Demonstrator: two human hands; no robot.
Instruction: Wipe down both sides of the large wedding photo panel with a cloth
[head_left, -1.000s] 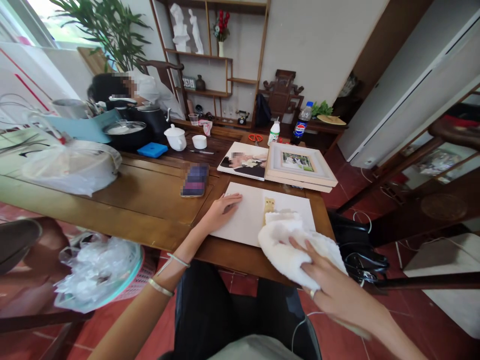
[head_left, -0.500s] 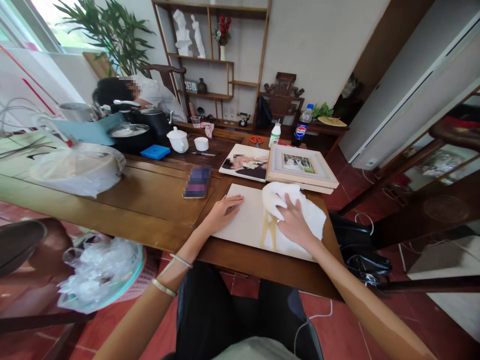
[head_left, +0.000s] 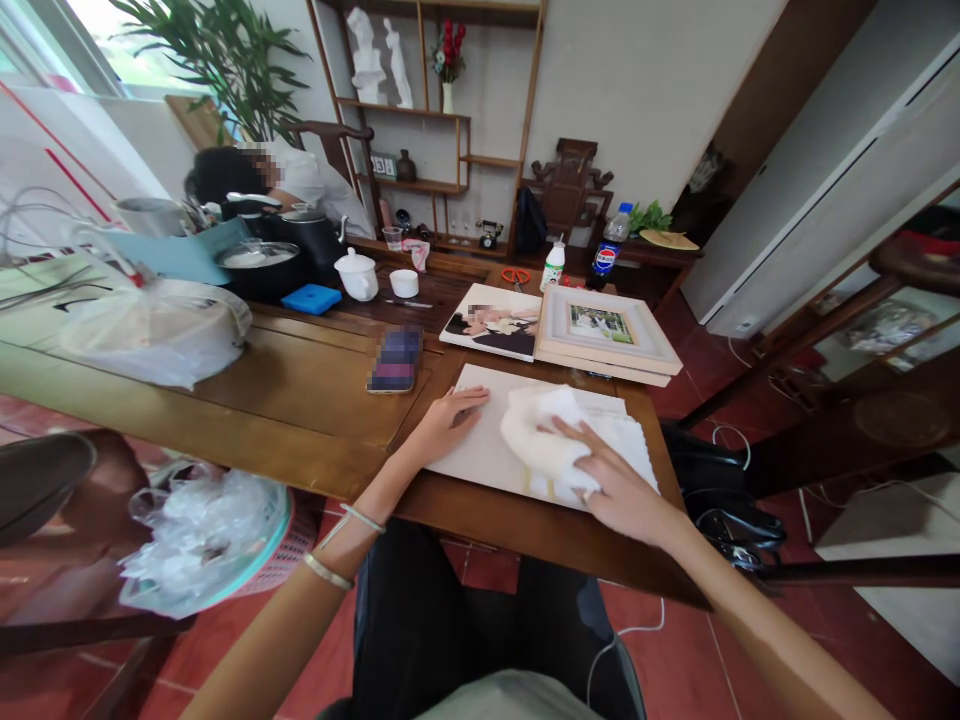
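Right in front of me a flat pale board (head_left: 476, 452) lies near the table's front edge, with yellowish streaks on its right half. My left hand (head_left: 450, 420) rests flat on the board's left side, fingers stretched out. My right hand (head_left: 611, 475) is closed on a bunched white towel (head_left: 544, 425), which lies against the board over part of the streaks. The hand is a little smeared by motion. More white cloth or paper (head_left: 637, 445) spreads under and beside my right hand; I cannot tell whether it belongs to the towel.
Behind the board lie a photo panel (head_left: 480, 335) and stacked picture frames (head_left: 652, 340). Beyond stand a white bottle (head_left: 553, 268), a cola bottle (head_left: 609, 245) and orange-handled scissors (head_left: 516, 275). A phone (head_left: 395, 358) lies left. A person (head_left: 307, 185) leans at the table's far side.
My right hand has slid the towel toward me and slightly left, bunching it over the yellowish streaks. My left hand has stayed in place on the board.
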